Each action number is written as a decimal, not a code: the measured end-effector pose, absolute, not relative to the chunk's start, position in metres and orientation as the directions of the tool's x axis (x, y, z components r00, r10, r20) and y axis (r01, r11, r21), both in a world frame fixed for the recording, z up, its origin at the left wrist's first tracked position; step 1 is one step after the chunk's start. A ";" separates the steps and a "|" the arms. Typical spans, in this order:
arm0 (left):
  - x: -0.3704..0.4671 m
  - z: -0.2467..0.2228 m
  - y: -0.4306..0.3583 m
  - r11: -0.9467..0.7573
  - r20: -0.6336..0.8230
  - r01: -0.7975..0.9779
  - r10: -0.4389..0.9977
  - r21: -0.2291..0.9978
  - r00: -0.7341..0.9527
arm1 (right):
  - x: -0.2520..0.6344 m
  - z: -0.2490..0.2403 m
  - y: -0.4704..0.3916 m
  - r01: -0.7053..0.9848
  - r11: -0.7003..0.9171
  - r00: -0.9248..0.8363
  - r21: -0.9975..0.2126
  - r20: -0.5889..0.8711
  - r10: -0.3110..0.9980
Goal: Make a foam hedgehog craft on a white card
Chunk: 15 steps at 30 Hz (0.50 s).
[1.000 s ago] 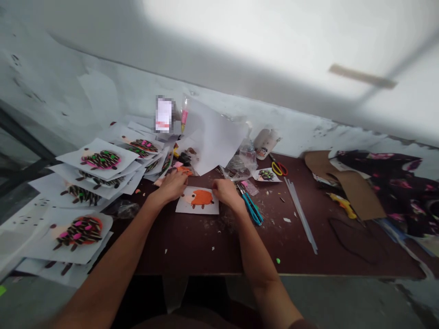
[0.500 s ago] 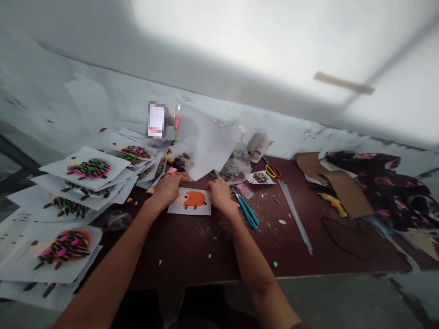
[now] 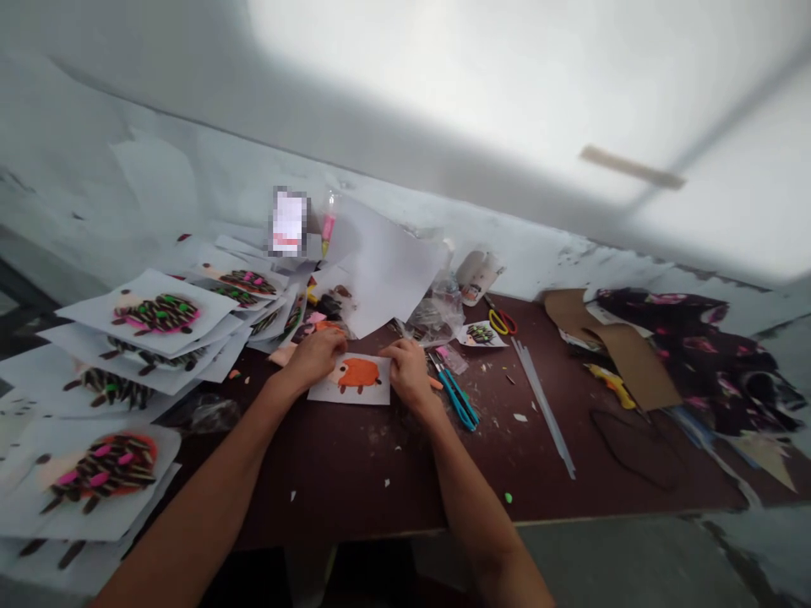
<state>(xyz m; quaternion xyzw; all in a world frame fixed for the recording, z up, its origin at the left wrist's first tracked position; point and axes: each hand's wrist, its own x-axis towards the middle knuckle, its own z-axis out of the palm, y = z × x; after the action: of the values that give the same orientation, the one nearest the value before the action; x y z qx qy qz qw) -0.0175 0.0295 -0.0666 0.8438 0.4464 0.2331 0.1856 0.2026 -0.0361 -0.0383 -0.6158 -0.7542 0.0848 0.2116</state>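
Note:
A white paper card [image 3: 322, 389] with an orange hedgehog shape [image 3: 361, 372] on it lies on the table, between my two hands. My left hand [image 3: 315, 358] has its fingers bent at the card's upper left corner. At the upper right corner is my right hand [image 3: 409, 372], its fingers curled in and touching the edge. Both hands look closed on the card, though their fingertips are partly hidden. Beyond the left hand lie pink and orange pieces [image 3: 324, 324]. Blue-handled scissors [image 3: 461, 401] rest to the right of my right hand.
Finished hedgehog cards [image 3: 158, 313] are stacked at left. A large white sheet [image 3: 380, 270], crumpled clear plastic [image 3: 434, 321] and a white cup [image 3: 480, 274] stand at the back. Rightward lie red-and-yellow scissors [image 3: 501, 318], glue sticks [image 3: 543, 409], a yellow glue gun [image 3: 612, 384] and cardboard [image 3: 639, 363].
The view has shifted slightly. My left fingers have moved a little inward over the card's upper edge, and the right hand stays by its corner.

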 end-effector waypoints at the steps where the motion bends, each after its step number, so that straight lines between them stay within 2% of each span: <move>1: -0.018 -0.067 0.030 -0.534 0.232 0.655 0.838 0.534 0.494 | 0.203 -0.041 -0.037 0.885 0.240 -0.157 -0.398 0.230 0.960; 8: -0.019 -0.072 0.031 -0.550 0.262 0.621 0.827 0.558 0.497 | 0.197 -0.048 -0.039 0.874 0.337 -0.283 -0.351 0.196 0.939; 15: -0.019 -0.076 0.030 -0.570 0.297 0.620 0.818 0.539 0.493 | 0.184 -0.041 -0.038 0.914 0.304 -0.286 -0.270 0.104 0.952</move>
<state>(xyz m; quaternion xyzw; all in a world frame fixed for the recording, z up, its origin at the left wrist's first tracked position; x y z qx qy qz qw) -0.0195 0.0300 -0.0755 0.8443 0.4256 0.2688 0.1840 0.1845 -0.0381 -0.0411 -0.5846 -0.7981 0.0790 0.1228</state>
